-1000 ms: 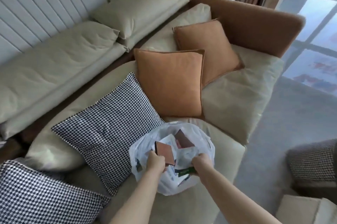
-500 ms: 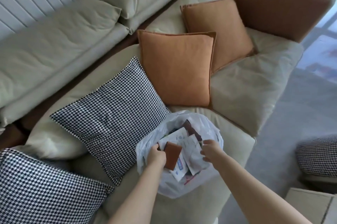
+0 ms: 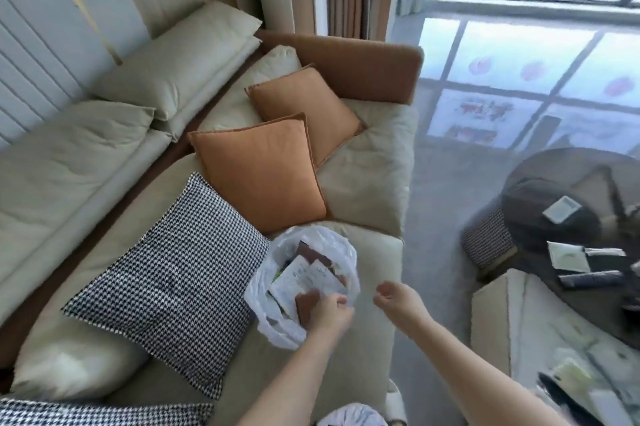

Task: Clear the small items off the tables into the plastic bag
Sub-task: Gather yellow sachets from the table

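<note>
Thin, glossy, crinkled translucent plastic bag (image 3: 341, 252) holds matt paper packets (image 3: 304, 278); sofa (image 3: 367, 176) is soft matt cloth; round surface (image 3: 554, 169) looks dark and glossy.

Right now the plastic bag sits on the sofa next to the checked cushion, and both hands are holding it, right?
Not quite. The head view shows only the left hand at the bag; the right hand is off it, holding nothing. The bag does sit on the sofa next to the checked cushion.
</note>
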A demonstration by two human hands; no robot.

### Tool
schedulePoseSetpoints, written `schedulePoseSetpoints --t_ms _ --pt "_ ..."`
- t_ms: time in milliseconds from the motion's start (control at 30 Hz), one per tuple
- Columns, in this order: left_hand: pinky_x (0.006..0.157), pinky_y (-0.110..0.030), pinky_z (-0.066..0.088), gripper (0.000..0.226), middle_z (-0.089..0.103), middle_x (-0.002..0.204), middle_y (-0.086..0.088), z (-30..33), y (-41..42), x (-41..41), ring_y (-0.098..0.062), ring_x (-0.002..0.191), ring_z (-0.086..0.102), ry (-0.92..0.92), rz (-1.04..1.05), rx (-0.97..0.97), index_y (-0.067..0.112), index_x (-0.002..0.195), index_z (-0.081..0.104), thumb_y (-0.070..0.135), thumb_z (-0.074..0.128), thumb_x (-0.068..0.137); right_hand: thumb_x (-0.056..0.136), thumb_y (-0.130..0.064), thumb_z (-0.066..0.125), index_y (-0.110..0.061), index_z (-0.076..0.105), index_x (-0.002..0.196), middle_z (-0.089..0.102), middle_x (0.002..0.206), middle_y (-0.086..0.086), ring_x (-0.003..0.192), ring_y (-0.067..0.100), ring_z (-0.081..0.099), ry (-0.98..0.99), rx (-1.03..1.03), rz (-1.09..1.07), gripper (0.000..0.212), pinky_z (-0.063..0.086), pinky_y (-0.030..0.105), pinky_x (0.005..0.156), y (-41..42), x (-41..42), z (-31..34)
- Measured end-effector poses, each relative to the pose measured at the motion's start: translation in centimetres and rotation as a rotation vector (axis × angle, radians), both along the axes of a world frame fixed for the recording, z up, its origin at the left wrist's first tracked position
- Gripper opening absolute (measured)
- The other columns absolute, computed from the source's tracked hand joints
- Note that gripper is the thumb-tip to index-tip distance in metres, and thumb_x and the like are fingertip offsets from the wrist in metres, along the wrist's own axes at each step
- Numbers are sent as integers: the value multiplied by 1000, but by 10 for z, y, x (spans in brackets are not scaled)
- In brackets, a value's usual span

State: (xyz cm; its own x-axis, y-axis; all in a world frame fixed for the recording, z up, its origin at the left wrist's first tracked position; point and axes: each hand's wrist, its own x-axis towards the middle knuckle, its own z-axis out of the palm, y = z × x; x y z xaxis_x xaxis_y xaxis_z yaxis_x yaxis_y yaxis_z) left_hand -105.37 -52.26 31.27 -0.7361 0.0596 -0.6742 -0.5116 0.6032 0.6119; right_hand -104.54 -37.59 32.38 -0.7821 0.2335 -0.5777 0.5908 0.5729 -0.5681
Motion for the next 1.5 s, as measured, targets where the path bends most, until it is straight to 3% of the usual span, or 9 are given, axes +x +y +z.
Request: schedulePoseSetpoints --t_ms 100,300,533,733,833,967,1100,1267,1500 --pt "93 -21 41 36 64 122 -3 19 24 17 -18 115 57 102 -270 -96 16 123 59 30 52 91 87 -24 56 -15 64 115 64 119 5 110 20 59 57 89 -38 30 43 25 88 22 46 12" --pt "91 -22 42 36 65 120 0 45 91 61 -17 113 58 232 -668 -129 21 117 62 42 50 91 88 -33 53 -18 60 118 62 120 4 113 20 57 72 215 -216 34 44 28 91 75 143 32" --pt "90 -27 49 30 69 111 2 47 173 141 -16 106 62 291 -991 -90 25 105 66 45 54 87 90 -30 53 -13 61 112 64 116 7 108 23 59 39 251 -505 29 48 31 89 133 261 42" --pt "73 -23 43 25 66 107 11 33 229 227 -10 98 61 277 -1215 -111 32 97 63 50 52 86 91 -30 50 -14 61 112 63 118 6 111 24 57 -43 222 -759 29 44 29 86 159 380 31" --pt "73 -26 47 20 65 98 10 22 250 274 -9 89 59 263 -1280 -122 33 87 62 50 52 86 90 -31 50 -19 61 111 60 121 4 113 23 55 -97 176 -858 27 42 27 80 170 441 20" --pt "80 -24 48 27 67 106 9 0 268 327 -11 101 61 217 -1291 -157 29 101 67 47 53 87 89 -32 50 -19 62 104 65 111 9 102 28 60 -153 136 -955 23 45 30 77 188 513 -3" --pt "85 -31 53 27 68 104 6 -30 281 360 -12 92 65 107 -1240 -165 23 103 67 42 54 88 91 -32 51 -18 60 115 64 117 5 107 23 58 -166 93 -999 29 44 27 81 217 561 -35" --pt "82 -28 50 25 68 104 4 -73 292 376 -14 95 61 71 -1231 -260 21 98 65 41 51 91 91 -32 53 -17 61 116 65 117 6 107 24 58 -184 44 -1059 30 45 28 85 248 580 -80" --pt "82 -25 44 28 67 111 1 -155 337 379 -17 103 59 36 -1143 -297 18 107 66 35 50 91 91 -34 54 -18 60 116 64 116 6 104 23 58 -206 -6 -1051 30 43 27 81 281 571 -171"
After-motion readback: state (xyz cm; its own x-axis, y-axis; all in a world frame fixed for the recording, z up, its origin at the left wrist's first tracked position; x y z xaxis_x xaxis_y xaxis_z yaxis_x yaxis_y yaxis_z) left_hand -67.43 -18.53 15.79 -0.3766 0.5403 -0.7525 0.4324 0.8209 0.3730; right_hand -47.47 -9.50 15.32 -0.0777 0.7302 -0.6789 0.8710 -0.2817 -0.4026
